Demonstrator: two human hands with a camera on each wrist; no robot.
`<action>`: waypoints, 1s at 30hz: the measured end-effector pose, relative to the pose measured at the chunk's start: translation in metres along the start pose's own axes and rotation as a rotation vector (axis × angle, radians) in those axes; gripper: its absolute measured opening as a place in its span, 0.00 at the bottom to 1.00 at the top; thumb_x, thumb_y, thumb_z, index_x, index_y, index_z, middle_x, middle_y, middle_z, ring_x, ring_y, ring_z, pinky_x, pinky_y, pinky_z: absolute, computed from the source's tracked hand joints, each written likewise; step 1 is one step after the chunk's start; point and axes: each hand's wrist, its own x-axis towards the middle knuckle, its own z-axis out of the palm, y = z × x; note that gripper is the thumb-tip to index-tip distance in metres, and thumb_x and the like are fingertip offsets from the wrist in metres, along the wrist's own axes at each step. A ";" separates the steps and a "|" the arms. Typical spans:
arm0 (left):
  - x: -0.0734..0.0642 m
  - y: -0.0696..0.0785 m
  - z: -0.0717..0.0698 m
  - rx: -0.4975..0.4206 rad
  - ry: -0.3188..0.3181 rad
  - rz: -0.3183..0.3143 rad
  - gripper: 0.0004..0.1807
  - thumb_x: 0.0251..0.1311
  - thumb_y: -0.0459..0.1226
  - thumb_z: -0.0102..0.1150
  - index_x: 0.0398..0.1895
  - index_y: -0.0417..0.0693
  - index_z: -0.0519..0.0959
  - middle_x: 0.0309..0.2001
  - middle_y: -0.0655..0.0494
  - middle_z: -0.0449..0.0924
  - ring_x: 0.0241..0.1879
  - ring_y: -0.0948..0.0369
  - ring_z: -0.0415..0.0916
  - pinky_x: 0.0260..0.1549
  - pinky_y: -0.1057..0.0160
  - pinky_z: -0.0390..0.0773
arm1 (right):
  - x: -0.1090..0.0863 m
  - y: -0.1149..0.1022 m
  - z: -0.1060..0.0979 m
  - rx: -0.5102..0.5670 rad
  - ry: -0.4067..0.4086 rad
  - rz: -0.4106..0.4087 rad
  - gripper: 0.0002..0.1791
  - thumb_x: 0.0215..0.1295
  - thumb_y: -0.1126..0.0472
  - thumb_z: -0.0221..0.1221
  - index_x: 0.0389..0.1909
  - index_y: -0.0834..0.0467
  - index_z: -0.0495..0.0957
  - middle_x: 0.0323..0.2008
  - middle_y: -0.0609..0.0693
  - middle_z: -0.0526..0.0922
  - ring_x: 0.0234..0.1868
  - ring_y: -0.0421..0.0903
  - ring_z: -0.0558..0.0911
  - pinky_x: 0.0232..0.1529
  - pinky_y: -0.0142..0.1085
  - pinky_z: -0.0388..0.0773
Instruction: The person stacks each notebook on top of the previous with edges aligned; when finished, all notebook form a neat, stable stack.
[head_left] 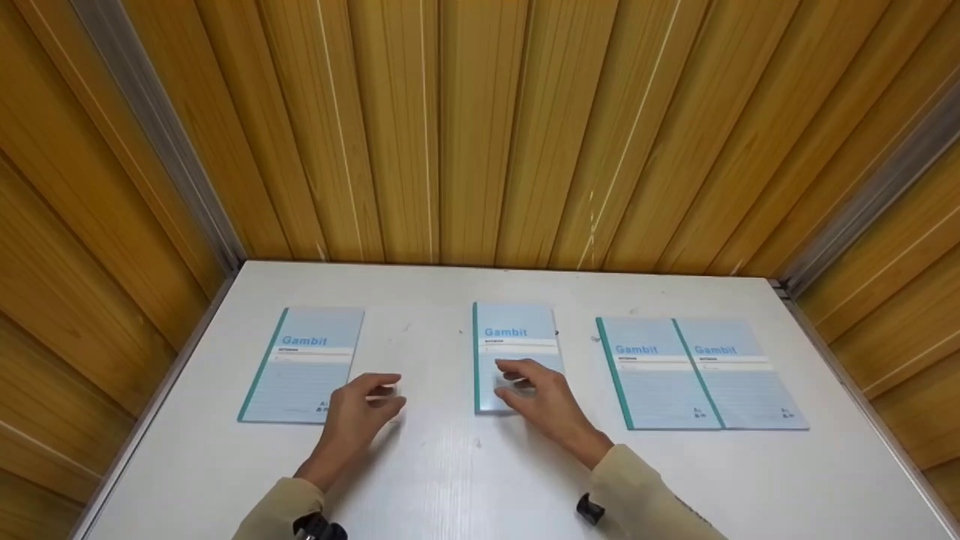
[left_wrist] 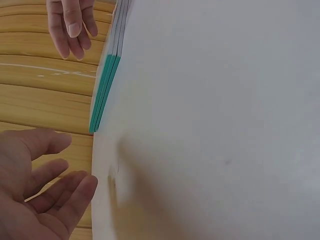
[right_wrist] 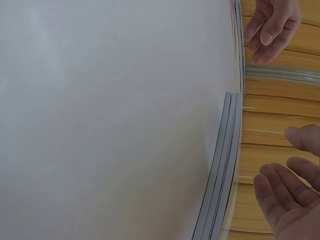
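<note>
Light-blue Gambit notebooks with green spines lie on the white table. My right hand (head_left: pixel 546 401) hovers over the lower right part of the middle notebook stack (head_left: pixel 516 319), its thumb and fingers apart and bent with nothing between them. In the left wrist view, this stack's green spines (left_wrist: pixel 105 92) show several layers. Just right of the left notebook (head_left: pixel 307 375), overlapping its lower corner in the head view, is my left hand (head_left: pixel 358 411). Its fingers are loosely bent, thumb apart, and hold nothing. Both hands appear empty in the wrist views as well.
To the right, two more notebooks lie side by side, one (head_left: pixel 652 386) against the other (head_left: pixel 739 382). The white table (head_left: pixel 435 480) meets a wood-patterned wall (head_left: pixel 480 135) at the back. Similar panels with grey metal corner posts (head_left: pixel 161 127) stand at both sides.
</note>
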 end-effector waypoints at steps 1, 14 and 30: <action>0.000 0.000 -0.003 0.005 0.008 0.001 0.18 0.61 0.26 0.73 0.55 0.35 0.85 0.51 0.41 0.86 0.49 0.46 0.87 0.45 0.57 0.88 | 0.002 -0.001 0.003 0.010 -0.002 -0.006 0.24 0.71 0.63 0.69 0.65 0.65 0.80 0.58 0.58 0.85 0.57 0.53 0.85 0.60 0.47 0.82; -0.002 -0.012 -0.036 0.060 0.092 -0.053 0.18 0.61 0.26 0.73 0.55 0.34 0.86 0.51 0.39 0.86 0.51 0.45 0.85 0.49 0.55 0.87 | 0.022 -0.020 0.039 0.147 -0.062 0.069 0.26 0.72 0.60 0.69 0.66 0.65 0.79 0.60 0.56 0.85 0.57 0.53 0.85 0.60 0.45 0.82; -0.001 -0.026 -0.085 0.122 0.154 -0.136 0.21 0.66 0.30 0.71 0.61 0.34 0.83 0.57 0.36 0.83 0.56 0.41 0.84 0.54 0.54 0.85 | 0.042 -0.040 0.083 0.309 -0.090 0.122 0.25 0.72 0.61 0.69 0.65 0.66 0.80 0.58 0.58 0.85 0.57 0.54 0.85 0.58 0.40 0.83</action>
